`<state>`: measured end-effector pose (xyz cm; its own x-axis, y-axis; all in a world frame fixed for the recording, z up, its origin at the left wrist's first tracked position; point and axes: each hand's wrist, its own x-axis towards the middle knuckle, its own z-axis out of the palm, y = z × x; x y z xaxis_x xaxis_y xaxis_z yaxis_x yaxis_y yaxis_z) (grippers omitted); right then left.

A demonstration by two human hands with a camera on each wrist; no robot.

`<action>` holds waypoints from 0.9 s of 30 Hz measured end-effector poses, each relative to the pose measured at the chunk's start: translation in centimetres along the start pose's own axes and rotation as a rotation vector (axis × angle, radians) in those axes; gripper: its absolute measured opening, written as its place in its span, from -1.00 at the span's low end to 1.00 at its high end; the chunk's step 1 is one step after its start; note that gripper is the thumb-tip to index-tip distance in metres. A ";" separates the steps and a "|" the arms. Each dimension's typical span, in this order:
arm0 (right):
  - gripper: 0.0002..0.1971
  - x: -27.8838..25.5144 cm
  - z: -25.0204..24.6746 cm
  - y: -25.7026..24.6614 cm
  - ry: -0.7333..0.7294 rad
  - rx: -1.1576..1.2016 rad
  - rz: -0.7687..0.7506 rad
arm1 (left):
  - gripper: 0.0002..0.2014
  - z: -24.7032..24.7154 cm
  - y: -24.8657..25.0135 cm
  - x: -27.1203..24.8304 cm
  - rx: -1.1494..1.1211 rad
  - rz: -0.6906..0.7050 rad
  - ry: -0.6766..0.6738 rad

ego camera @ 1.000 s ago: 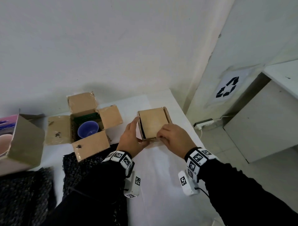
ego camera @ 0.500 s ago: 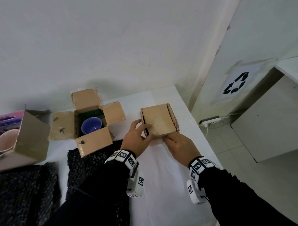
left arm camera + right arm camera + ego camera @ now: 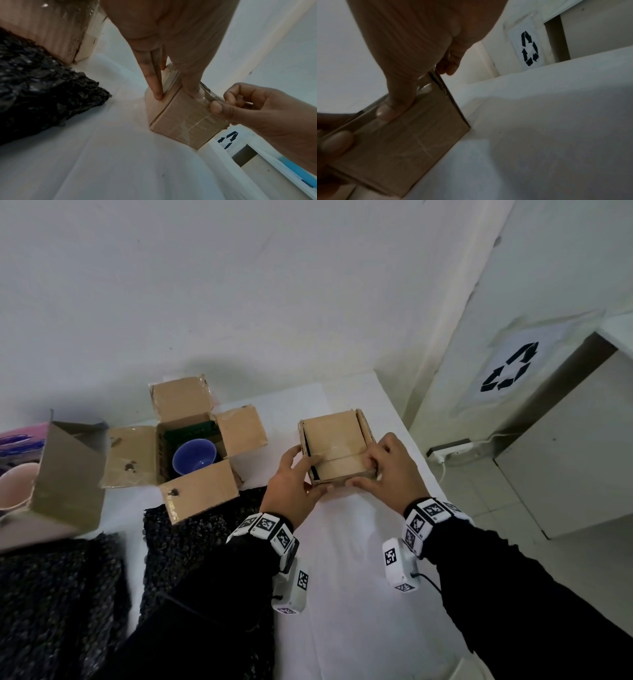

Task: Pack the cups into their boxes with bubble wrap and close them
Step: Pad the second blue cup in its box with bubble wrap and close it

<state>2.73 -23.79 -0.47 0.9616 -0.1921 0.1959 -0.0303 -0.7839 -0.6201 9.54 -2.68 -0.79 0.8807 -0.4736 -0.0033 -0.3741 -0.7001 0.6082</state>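
Observation:
A small cardboard box [image 3: 337,440] stands on the white table [image 3: 342,594] with its top flaps folded down and a dark gap along its left edge. My left hand [image 3: 291,487] grips its near left corner: straight fingers [image 3: 157,94] lie on the left side and the thumb on the front face [image 3: 185,119]. My right hand [image 3: 387,470] pinches the near right top edge, fingers curled over the flap, thumb [image 3: 388,115] on the front face [image 3: 399,155]. A second box [image 3: 191,460] stands open to the left with a blue cup [image 3: 193,457] inside.
Black bubble wrap [image 3: 191,542] lies in front of the open box, with more of it [image 3: 51,611] at the lower left. A pink printed box [image 3: 51,474] with a pink cup [image 3: 13,487] stands at the far left. The table's right edge [image 3: 421,467] is close to the small box.
The near flap now lies folded down on the small box. My right hand has moved from the near edge up onto its right top edge. My left hand stays at the left corner.

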 end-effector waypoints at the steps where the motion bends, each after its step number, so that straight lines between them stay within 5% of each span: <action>1: -0.57 0.0 -0.2 0.3 -0.015 0.038 -0.010 | -0.46 0.0 0.0 0.1 0.006 0.003 -0.002; 7: -0.69 0.5 -1.6 1.2 -0.110 0.157 -0.019 | -0.46 0.2 0.1 -0.1 -0.015 0.033 -0.006; 18: -0.80 3.9 -1.6 1.2 -0.047 -0.118 0.059 | -0.25 -0.1 1.6 4.1 -0.012 -0.114 -0.031; 22: -0.87 4.1 -1.4 0.2 0.028 -0.194 0.003 | -0.47 -1.8 1.8 3.5 -0.036 -0.110 -0.033; 27: -0.83 2.8 1.2 -3.8 0.051 0.051 -0.165 | -0.64 -4.5 0.0 -0.3 -0.134 -0.105 -0.081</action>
<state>5.89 -20.64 1.54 0.9374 -0.0936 0.3354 0.1419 -0.7769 -0.6135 10.57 -0.10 2.77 0.8845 -0.4473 -0.1328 -0.2349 -0.6727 0.7016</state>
